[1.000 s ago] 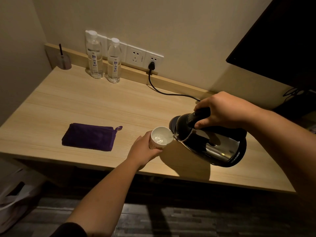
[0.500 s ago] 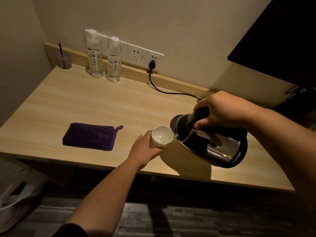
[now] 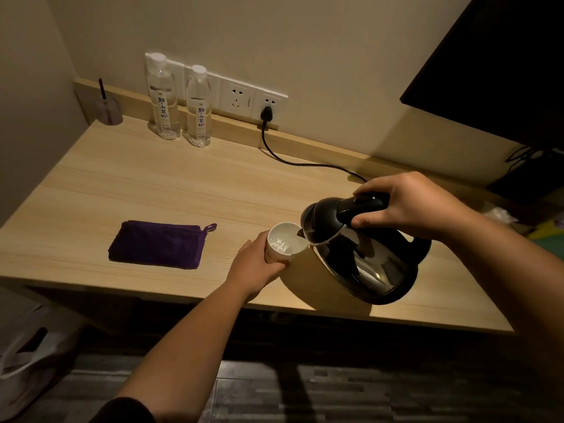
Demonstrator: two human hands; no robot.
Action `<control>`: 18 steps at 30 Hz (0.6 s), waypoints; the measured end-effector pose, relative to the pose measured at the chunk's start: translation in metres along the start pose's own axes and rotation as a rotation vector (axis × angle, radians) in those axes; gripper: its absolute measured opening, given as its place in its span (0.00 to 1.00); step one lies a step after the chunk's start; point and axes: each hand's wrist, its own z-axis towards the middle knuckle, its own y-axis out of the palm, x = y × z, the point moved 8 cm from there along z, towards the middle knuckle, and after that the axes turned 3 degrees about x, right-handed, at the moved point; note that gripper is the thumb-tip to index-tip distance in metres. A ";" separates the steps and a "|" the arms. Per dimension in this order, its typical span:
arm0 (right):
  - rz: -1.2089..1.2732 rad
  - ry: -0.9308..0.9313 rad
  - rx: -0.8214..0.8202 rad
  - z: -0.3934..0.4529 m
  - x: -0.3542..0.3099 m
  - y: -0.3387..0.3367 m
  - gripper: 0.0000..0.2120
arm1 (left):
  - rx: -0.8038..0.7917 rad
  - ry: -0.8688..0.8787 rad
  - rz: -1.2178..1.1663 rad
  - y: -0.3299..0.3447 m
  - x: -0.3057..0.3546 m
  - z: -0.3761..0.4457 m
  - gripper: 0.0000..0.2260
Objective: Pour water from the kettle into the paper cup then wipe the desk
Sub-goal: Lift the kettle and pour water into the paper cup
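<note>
A steel kettle (image 3: 366, 264) with a black lid and handle hangs tilted above the wooden desk (image 3: 152, 190), its spout over the rim of a white paper cup (image 3: 285, 244). My right hand (image 3: 409, 206) grips the kettle's handle from above. My left hand (image 3: 254, 267) wraps around the cup's left side near the desk's front edge. Water shows inside the cup. A folded purple cloth (image 3: 157, 244) lies flat on the desk, left of the cup.
Two water bottles (image 3: 180, 102) stand at the back by the wall sockets, where a black plug and cord (image 3: 283, 155) run right. A small purple holder (image 3: 108, 111) sits in the back left corner. A dark screen (image 3: 503, 71) hangs upper right.
The kettle, cup and both hands keep almost the same pose. The view has shifted slightly; the pouring hold is unchanged.
</note>
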 end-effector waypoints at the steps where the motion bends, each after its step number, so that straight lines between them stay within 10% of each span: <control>1: 0.037 0.019 0.023 -0.004 0.005 0.001 0.24 | -0.003 -0.002 -0.003 0.000 0.001 0.000 0.34; 18: 0.751 0.510 0.696 -0.135 0.140 0.072 0.18 | 0.000 -0.020 -0.051 -0.004 0.015 -0.008 0.35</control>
